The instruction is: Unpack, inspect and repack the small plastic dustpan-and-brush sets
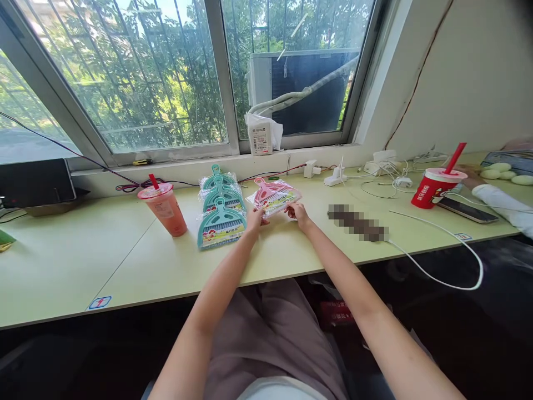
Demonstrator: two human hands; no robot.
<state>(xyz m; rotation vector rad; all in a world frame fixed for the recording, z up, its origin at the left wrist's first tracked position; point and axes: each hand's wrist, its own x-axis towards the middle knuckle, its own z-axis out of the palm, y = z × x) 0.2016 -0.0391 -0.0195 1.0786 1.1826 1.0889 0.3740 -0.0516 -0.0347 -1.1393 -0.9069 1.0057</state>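
Observation:
A pink mini dustpan and brush set point(272, 194) in clear wrapping lies between my two hands, its handle pointing toward the window. My left hand point(257, 218) grips its near left corner, fingers closed on the wrapping. At the near right corner, my right hand point(296, 212) is closed with bent fingers against the wrapped edge. Just left of them, several teal dustpan sets point(221, 225) in the same kind of wrapping overlap in a column on the pale table point(166, 278).
A pinkish drink cup point(166, 208) stands left of the teal sets. To the right are a blurred-out item point(358, 223), a white cable point(437, 280), a red cup point(435, 189), a phone point(468, 210) and another person's sleeve point(502, 203). Chargers point(335, 176) sit along the wall.

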